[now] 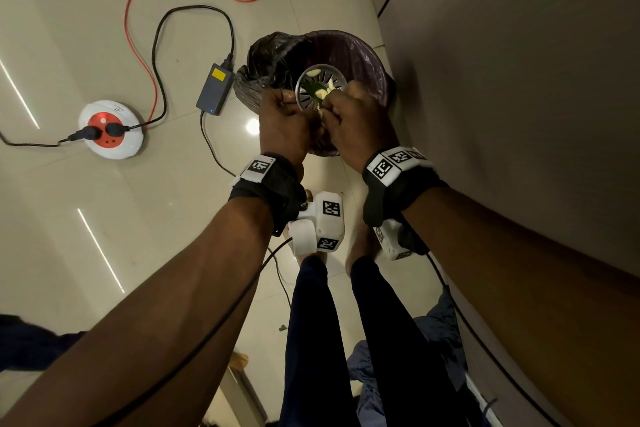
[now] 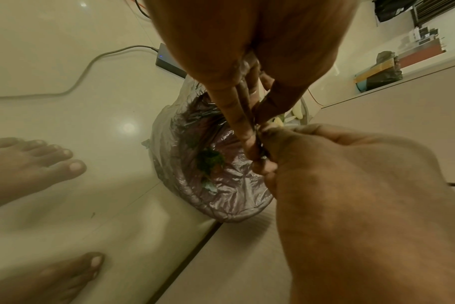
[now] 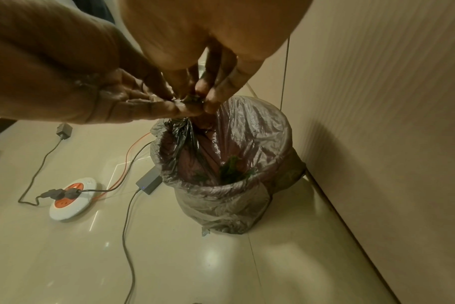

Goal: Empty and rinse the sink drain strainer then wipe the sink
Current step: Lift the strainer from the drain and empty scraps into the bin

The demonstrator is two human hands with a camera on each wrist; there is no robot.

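A round metal sink strainer [image 1: 317, 85] with slots is held tilted over a bin lined with a plastic bag [image 1: 363, 55]. Pale and green food scraps [image 1: 323, 92] lie in the strainer. My left hand [image 1: 284, 114] grips the strainer's near left edge. My right hand [image 1: 353, 111] reaches in from the right, and its fingertips [image 3: 210, 102] pinch a wet green scrap [image 3: 192, 99]. In the left wrist view only a sliver of the strainer [image 2: 296, 119] shows behind my fingers. Green scraps [image 3: 231, 168] lie inside the bin [image 3: 221, 195].
A grey cabinet front [image 1: 519, 114] stands right beside the bin. On the tiled floor to the left lie a power adapter [image 1: 214, 88], a round white and red socket reel [image 1: 110, 128], and black and orange cables [image 1: 138, 10]. My bare feet [image 2: 39, 160] stand near the bin.
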